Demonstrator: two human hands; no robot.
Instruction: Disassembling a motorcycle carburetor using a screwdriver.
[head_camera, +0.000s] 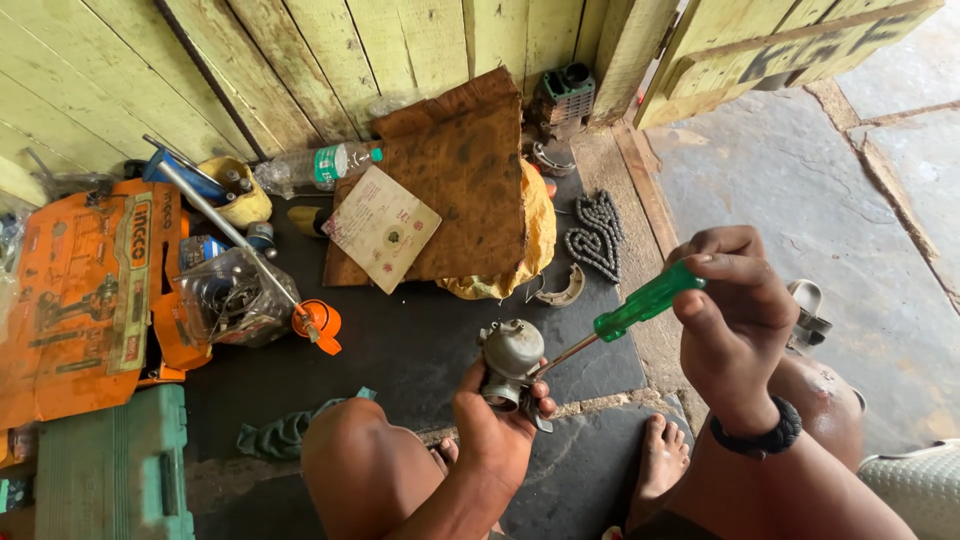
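Note:
My left hand (497, 425) grips a small grey metal carburetor (510, 358) from below, holding it above my knees. My right hand (735, 315) is closed around the green translucent handle of a screwdriver (645, 303). The screwdriver's metal shaft slants down to the left and its tip touches the side of the carburetor. A black band sits on my right wrist. My bare knees and one foot (660, 455) show below the hands.
A black mat (420, 340) covers the floor in front. On it lie a drive chain (597, 235), brown cardboard (460, 180), a yellow cloth, a plastic bottle (320, 165), an orange box (85, 290), a green case (115, 470), a curved brake shoe (562, 290). Yellow-green plank wall behind; stone floor at right.

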